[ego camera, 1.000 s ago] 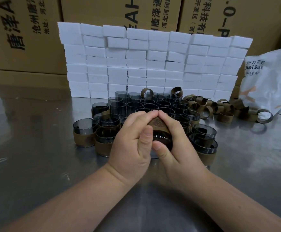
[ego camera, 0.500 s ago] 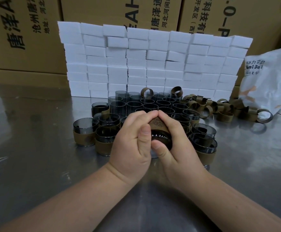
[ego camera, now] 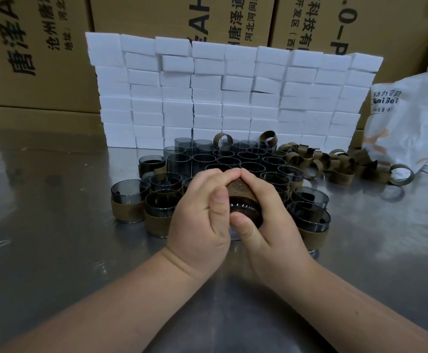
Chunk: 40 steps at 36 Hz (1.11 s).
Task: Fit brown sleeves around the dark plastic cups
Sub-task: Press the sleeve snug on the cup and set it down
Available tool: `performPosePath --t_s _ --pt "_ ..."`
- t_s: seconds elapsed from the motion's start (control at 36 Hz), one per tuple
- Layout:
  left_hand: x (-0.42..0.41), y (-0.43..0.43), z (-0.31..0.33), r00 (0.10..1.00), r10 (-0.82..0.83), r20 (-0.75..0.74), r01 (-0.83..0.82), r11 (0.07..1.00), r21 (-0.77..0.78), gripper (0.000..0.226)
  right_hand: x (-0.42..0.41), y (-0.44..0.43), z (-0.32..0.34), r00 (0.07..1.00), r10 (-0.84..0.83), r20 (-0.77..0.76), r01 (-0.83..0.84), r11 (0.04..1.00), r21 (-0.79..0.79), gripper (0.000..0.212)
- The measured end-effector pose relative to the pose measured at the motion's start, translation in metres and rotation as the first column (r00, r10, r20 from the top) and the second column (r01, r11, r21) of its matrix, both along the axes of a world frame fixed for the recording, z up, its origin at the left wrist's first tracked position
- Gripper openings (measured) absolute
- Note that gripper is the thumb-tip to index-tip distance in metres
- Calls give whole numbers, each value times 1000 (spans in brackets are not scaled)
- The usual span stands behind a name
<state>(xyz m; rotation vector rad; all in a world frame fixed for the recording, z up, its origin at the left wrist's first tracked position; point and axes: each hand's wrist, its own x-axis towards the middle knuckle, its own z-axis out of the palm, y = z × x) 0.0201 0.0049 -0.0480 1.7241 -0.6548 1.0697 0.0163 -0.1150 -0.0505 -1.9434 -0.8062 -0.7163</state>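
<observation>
Little has moved since the earlier frames: both hands remain clasped on the same cup, and only my left thumb has crept slightly toward the far side. My left hand and right hand hold the dark plastic cup between them at the near edge of the stock, tilted, with one round end turned toward me; whether that end is base or mouth I cannot tell. The fingers of both hands are curled over the brown sleeve and meet at its far side, while both thumbs bear on the near end. I judge this grip is meant to press the sleeve evenly along the cup wall without skewing it. How far the sleeve is seated cannot be told, since my fingers cover most of it. The bare cups stand upright in a tight cluster just beyond my hands on the desk, within easy reach. The finished cups, sleeves on, stand at the near left and near right of that cluster, at its outer edge. The loose sleeves lie heaped at the far right, near a white bag. The white foam blocks form a stacked wall behind the stock, in front of cardboard boxes.
</observation>
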Motion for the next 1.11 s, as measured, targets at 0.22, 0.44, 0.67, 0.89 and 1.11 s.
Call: performPosePath --t_s 0.22,0.44,0.67,0.89,1.11 --pt "-4 0 -4 999 -39 -13 39 999 -28 50 -5 0 9 996 68 -49 -69 998 -16 62" --pt "-9 3 0 996 -80 -38 81 996 36 40 -11 -3 16 992 96 -79 -90 994 66 67" --pt "-11 0 2 992 -120 -35 123 986 115 45 -6 -4 18 969 157 -188 -89 941 326 35" --pt "-10 1 2 977 -202 -72 210 971 116 43 -6 -4 17 965 132 -225 -28 910 414 35" --pt "-7 1 0 971 -213 -112 224 970 96 61 -8 -4 18 974 98 -206 0 903 430 41"
